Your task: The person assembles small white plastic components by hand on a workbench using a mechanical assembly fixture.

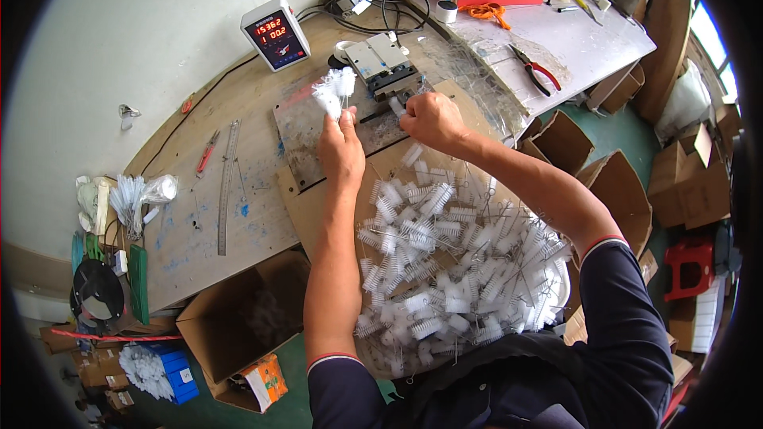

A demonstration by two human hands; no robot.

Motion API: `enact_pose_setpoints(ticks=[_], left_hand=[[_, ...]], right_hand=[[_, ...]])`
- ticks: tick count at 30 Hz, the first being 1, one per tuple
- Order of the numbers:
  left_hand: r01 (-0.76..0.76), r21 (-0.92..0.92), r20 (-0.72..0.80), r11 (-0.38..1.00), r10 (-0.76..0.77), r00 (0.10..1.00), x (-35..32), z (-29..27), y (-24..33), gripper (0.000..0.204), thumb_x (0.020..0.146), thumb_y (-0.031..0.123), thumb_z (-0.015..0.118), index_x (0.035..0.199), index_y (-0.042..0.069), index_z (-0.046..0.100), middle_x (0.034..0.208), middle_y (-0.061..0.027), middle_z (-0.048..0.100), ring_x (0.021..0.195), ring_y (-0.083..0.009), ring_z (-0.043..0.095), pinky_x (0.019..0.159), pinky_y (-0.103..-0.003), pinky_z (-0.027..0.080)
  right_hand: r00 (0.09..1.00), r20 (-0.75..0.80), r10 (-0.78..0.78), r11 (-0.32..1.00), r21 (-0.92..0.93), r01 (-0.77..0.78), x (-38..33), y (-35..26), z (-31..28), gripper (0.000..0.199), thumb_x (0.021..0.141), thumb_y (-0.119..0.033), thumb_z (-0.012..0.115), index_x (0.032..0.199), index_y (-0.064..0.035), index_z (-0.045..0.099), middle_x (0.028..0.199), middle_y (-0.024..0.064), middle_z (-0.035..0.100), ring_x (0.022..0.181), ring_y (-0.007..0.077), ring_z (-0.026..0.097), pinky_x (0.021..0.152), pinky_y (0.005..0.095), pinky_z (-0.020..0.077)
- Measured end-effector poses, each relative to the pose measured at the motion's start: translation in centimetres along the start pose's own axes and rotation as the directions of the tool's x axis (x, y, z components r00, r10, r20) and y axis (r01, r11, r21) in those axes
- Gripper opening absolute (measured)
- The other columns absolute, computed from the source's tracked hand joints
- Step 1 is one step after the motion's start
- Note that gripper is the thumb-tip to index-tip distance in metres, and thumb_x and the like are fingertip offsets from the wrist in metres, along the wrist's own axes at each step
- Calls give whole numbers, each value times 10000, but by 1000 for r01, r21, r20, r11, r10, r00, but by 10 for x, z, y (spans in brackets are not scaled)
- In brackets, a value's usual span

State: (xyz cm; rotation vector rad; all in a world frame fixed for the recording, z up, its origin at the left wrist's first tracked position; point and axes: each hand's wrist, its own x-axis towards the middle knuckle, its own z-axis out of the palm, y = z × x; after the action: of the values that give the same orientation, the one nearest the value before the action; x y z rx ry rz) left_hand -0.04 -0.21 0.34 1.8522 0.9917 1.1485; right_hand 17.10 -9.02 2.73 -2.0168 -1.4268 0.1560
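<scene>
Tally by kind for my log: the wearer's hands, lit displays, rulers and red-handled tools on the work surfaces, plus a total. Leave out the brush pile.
Hands: 2, left hand and right hand
Lit display: 1
Metal ruler: 1
Red-handled tools: 2, pliers and smaller tool
Total: 6

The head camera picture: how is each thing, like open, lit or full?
White box-shaped display: on, red digits lit.
Red-and-black-handled metal pliers: lying down, handles spread.
Large brown cardboard box: open at the top.
Blue plastic bin: filled with white bristly pieces.
White-bristled wire brushes: loose, heaped.
Left hand: closed, holding several brushes upright.
Right hand: curled shut; what it grips is unclear.
</scene>
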Motion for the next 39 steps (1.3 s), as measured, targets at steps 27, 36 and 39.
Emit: enact_pose_setpoints(ticks=[27,36,39], left_hand=[[-438,526,211,729,387,898,-2,19,4,137,962,76,552,1069,3,597,1010,-204,655,964,-389,629,851,-475,506],[-357,654,269,667,236,934,-3,15,9,156,999,137,500,1034,20,597,992,-172,676,970,-364,654,817,-467,528],[-278,663,159,695,232,960,-3,7,6,140,994,135,528,1036,16,591,956,-175,679,906,-376,671,779,-477,527]], right_hand=[[985,146,93,996,5,-94,-35,41,-50,202,748,-221,683,745,-20,704,696,179,667,656,305,679,641,416,530],[937,349,-2,959,267,-97,-29,27,-52,148,747,-151,665,737,-10,706,675,164,681,636,273,680,640,390,537],[943,331,-18,972,226,-61,-22,21,-42,154,748,-149,659,720,-5,708,650,163,676,622,275,682,630,389,535]])
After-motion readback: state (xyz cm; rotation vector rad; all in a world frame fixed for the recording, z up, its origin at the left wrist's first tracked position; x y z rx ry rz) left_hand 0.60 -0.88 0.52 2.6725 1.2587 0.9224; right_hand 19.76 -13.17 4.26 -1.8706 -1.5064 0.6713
